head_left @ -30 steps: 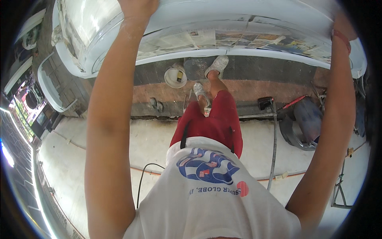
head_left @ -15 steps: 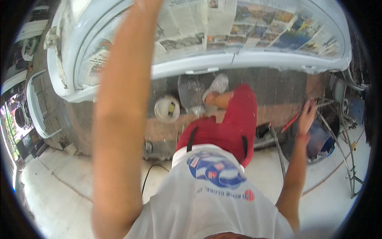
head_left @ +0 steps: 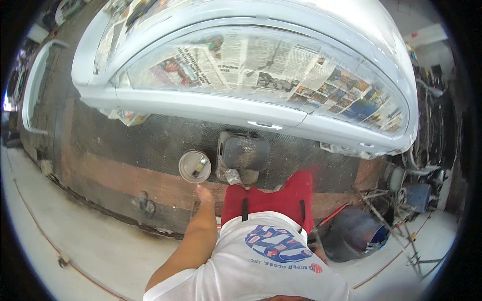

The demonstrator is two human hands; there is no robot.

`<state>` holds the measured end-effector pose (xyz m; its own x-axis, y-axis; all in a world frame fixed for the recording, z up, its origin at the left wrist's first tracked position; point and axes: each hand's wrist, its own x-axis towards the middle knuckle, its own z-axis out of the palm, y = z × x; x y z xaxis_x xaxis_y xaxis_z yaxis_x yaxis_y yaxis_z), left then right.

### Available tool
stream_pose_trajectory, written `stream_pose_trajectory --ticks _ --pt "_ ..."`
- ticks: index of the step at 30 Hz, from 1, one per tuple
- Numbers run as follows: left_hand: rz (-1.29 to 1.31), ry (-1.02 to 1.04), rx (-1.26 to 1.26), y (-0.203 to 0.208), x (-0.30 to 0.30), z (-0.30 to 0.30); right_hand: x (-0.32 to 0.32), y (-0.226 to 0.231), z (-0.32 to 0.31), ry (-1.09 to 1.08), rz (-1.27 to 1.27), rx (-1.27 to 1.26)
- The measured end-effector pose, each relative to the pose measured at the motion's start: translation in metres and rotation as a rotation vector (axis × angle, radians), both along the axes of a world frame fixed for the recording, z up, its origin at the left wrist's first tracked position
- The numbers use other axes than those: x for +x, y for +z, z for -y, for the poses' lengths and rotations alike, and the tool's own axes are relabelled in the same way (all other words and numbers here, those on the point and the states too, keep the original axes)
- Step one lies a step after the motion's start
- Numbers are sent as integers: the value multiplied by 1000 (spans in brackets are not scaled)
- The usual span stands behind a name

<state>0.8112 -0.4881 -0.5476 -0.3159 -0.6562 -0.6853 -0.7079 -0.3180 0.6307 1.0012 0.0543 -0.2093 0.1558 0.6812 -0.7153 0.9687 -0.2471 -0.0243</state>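
A round white bucket is stood on the dark floor strip, by the edge of its reddish band; in it a small object, part yellowish and part dark, is leaned against the wall, its kind hard to make out. The left hand is held just beside the bucket's near rim, its fingers narrowly bunched; whether the rim is touched or anything is held in that grip cannot be told. Of the right arm only a strip is seen beside the white shirt; the right hand is hidden, so its grip cannot be told. Near the strip's edge with the pale floor, a dark drum is laid on its side, its bluish mouth turned away and its contents not readable. Beside the bucket, a grey boxy thing is partly covered by a speckled shoe. Newspaper is spread over the windows of a white car body, which is cut off at the top.
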Motion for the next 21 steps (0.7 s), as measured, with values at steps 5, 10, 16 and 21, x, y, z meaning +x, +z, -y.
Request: stream_pose_trajectory --ticks 5,10,16,21 --pt "-83 21 140 -27 26 -36 -183 -34 -211 810 -515 280" --pt "-186 -178 -8 -30 44 -22 -425 3 -87 1081 -574 1" --pt "-46 -252 -68 -57 131 -59 -441 -38 60 1582 -767 -361" --pt "-11 -57 -34 -137 175 -92 -336 -205 9 1549 -654 -620"
